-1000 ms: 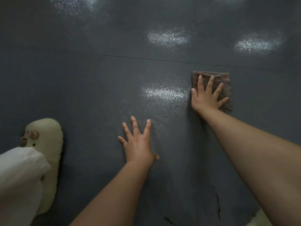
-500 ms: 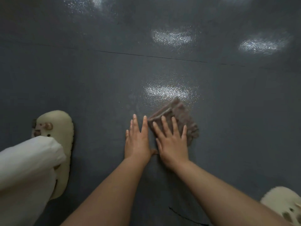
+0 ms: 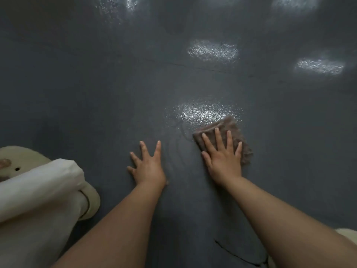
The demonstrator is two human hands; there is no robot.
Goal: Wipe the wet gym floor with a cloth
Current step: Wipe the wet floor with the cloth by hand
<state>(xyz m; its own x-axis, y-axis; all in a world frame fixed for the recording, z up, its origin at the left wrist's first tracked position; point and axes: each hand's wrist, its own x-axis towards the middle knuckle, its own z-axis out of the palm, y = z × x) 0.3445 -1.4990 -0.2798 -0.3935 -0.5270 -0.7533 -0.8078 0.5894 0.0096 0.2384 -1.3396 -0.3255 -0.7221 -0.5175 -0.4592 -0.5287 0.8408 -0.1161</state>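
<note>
- Head view, looking straight down at a dark grey, slightly pebbled gym floor [image 3: 96, 84] that fills pretty much the whole frame.
- The right hand [image 3: 224, 161] is just right of centre, laid flat with straight, slightly spread fingers, pressing down on a brownish-grey fuzzy cloth [image 3: 234, 130]. No curling round it, just palm and fingers on top.
- That cloth lies flat on the floor under and beyond the fingers, its far corner poking up into the edge of a shiny wet patch [image 3: 202, 113] at centre frame. The cloth's right edge sticks out past the little finger.
- Thin curved water streaks [image 3: 180, 128] show on the floor just left of the cloth, between the two hands.
- The left hand [image 3: 147, 167] is left of centre, fingers straight and fanned apart, planted flat on the bare floor and holding nothing. It sits near the right hand but not touching it or the cloth.
- More bright glossy spots [image 3: 212, 51] sit in the upper right and along the top edge.
- Lower left: a cream foam clog-style slipper [image 3: 92, 202] with a white trouser leg [image 3: 38, 200] folded over it.
- A thin dark crack [image 3: 235, 254] runs through the floor at the bottom, between the forearms.
- A faint seam line [image 3: 193, 66] crosses the floor in the upper half.
</note>
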